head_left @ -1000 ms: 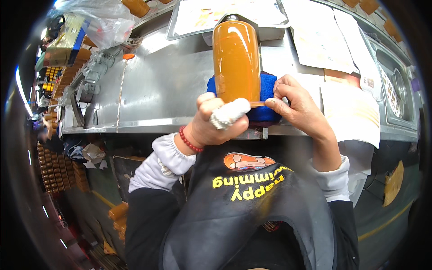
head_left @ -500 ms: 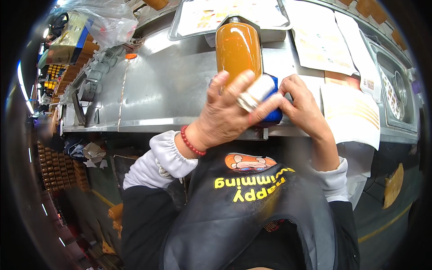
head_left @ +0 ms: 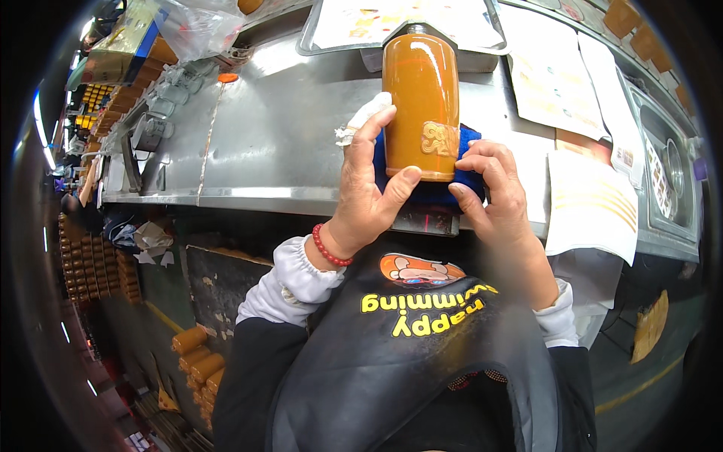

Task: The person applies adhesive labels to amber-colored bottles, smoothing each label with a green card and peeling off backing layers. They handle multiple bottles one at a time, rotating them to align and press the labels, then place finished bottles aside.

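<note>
From afar I see the amber bottle (head_left: pixel 422 87) lying on a blue cloth (head_left: pixel 472 138) near the front edge of the steel counter (head_left: pixel 279 135). The left hand (head_left: pixel 367 177) clasps its lower left side; the right hand (head_left: pixel 497 188) has thumb and fingers apart beside its base.

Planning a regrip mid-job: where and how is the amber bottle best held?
Take the amber bottle around its smooth mid-body, coming from left and right, I'd judge: it's rounded and lies lengthwise over the blue cloth, neck away. Keep clear of the raised patch near its base.
</note>
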A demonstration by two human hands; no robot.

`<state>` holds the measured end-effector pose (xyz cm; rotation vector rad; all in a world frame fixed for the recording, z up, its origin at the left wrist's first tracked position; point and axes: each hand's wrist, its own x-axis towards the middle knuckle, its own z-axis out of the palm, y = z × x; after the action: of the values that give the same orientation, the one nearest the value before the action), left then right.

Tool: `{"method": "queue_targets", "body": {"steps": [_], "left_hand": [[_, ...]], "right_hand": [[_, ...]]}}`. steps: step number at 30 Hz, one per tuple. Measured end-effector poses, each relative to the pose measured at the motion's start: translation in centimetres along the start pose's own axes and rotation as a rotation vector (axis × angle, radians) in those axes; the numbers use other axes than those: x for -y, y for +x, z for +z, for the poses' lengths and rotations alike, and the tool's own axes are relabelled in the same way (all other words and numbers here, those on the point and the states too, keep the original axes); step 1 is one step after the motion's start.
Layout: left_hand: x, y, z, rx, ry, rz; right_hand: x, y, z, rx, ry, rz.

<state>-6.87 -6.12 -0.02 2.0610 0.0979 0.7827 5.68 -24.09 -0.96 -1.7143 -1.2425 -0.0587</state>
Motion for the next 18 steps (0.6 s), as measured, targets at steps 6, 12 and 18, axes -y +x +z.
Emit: {"method": "queue_targets", "body": {"steps": [6,12,18], "left_hand": [[-0.6,0.6,0.2,0.018,0.124,0.040],[0.3,-0.2,-0.2,-0.136,0.086,0.176],[0.8,-2.5,-0.7,-0.057,0.849,0.697]], "right_hand": [[0.0,0.1,0.3,-0.012,0.001,0.002],[0.0,0.1,0.5,-0.028,0.060,0.007],[0.0,0.0,0.8,-0.004,0.075,0.019]]}}
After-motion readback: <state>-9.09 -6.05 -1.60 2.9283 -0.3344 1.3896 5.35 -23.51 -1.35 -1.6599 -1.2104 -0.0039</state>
